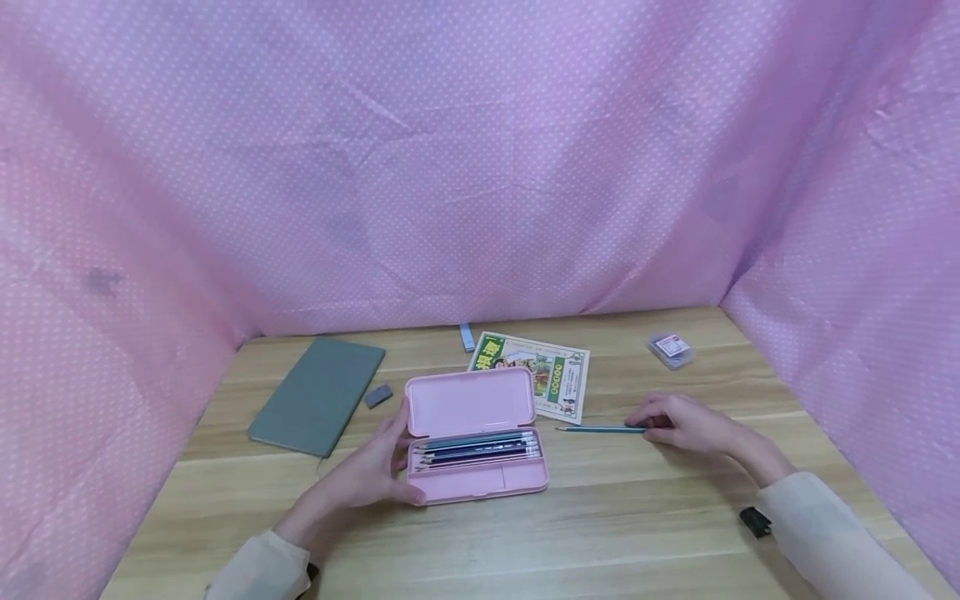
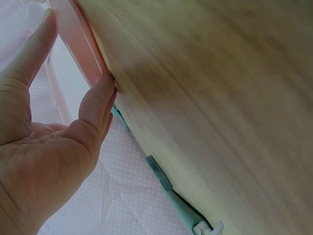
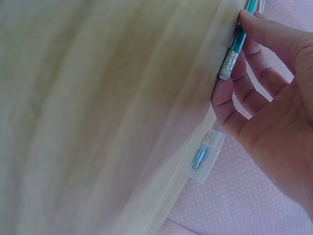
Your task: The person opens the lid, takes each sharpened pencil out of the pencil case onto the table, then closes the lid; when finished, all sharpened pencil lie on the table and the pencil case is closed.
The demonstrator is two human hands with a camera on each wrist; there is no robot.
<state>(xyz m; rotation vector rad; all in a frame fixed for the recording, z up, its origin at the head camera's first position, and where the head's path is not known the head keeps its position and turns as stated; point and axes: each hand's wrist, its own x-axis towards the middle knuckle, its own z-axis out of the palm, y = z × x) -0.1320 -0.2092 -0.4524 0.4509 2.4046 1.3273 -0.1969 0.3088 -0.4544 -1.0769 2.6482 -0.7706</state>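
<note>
A pink pencil case lies open on the table, its lid tilted back. Several pencils lie side by side in its rear compartment. My left hand holds the left end of the case, thumb at the front corner and fingers toward the lid; the left wrist view shows thumb and fingertips on the pink wall. To the right of the case, my right hand pinches a teal pencil near its eraser end. That pencil lies low along the tabletop, tip toward the case.
A printed sheet lies partly behind the lid. At left are a grey-green notebook and a dark eraser. A light blue strip lies at the back, a clear small box back right. Pink dotted cloth surrounds the table.
</note>
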